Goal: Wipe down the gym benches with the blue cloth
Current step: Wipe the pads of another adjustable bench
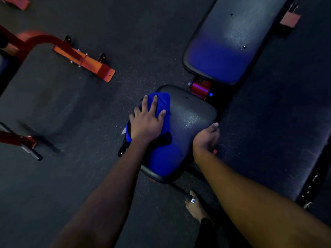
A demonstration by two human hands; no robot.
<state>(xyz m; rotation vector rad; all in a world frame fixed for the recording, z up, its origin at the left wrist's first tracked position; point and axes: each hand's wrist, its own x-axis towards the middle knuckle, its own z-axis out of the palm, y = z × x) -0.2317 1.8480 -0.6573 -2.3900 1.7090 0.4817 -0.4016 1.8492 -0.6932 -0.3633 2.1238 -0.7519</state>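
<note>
Two forearms reach in from the bottom edge, above a bare foot (195, 206) on the dark rubber floor (89, 176). Nearest lies the bench's seat pad (193, 113). The right hand (206, 138) grasps its right edge, thumb along the rim and fingers curled underneath. The left hand (146, 122) lies flat with fingers spread, pressing the blue cloth (162, 102), which is bunched on the pad's left side. Beyond a red hinge bracket (200, 88) stretches the long back pad (231, 42). Well to the left stands an orange frame (84, 59).
</note>
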